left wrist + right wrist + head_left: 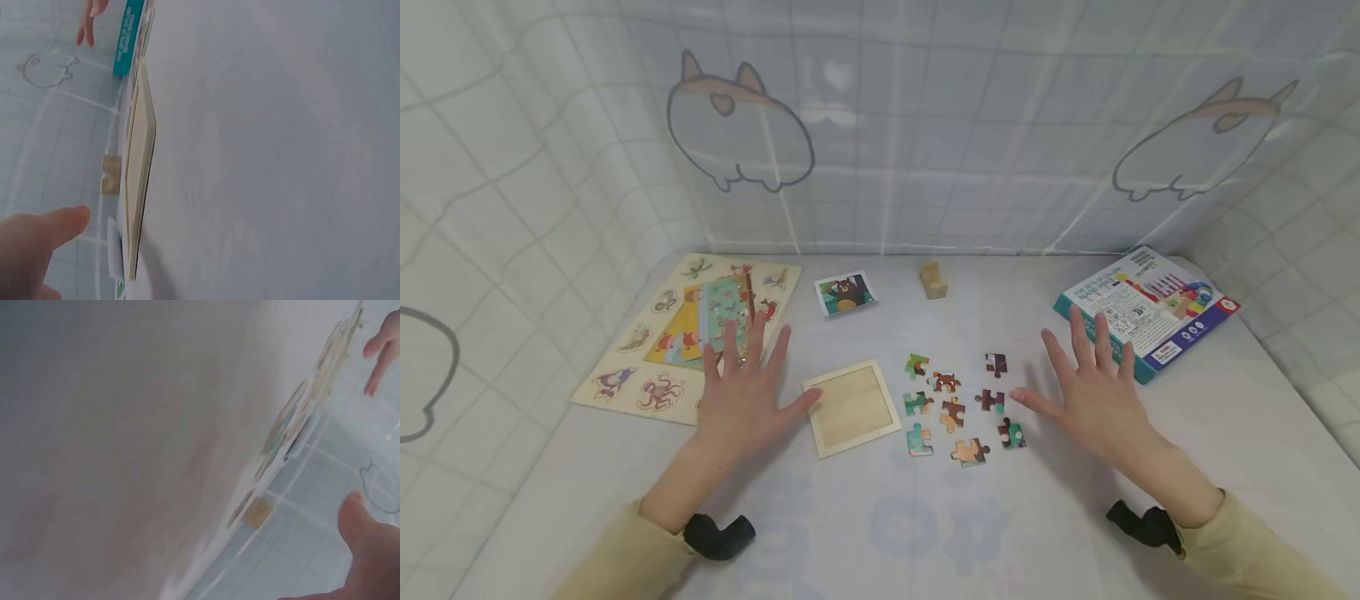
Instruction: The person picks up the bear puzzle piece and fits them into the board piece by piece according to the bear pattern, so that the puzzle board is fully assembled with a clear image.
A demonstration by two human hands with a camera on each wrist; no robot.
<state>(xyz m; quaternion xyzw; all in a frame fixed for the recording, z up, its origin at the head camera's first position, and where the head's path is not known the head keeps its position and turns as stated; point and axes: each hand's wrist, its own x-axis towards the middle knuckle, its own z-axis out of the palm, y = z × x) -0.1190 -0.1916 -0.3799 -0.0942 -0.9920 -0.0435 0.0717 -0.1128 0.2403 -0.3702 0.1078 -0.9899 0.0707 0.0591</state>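
My left hand (743, 408) hovers with fingers spread between the animal board and a square wooden frame tray (893, 417), its thumb overlapping the tray's left rim in the head view. The right hand (1101, 408), also spread and holding nothing, is raised to the right of several loose jigsaw pieces (953, 413). Those pieces lie scattered beside the tray, in brown, green and orange. In the left wrist view the tray (142, 144) shows edge-on, away from the left thumb (65, 225). The right thumb (355, 519) shows in the right wrist view.
A picture card with a bear (846, 293) and a small notched wooden block (934, 280) stand at the back. A wooden board with animal figures (632, 367), colourful cards (722, 312) on it, lies left. At the right is a teal and white box (1150, 308).
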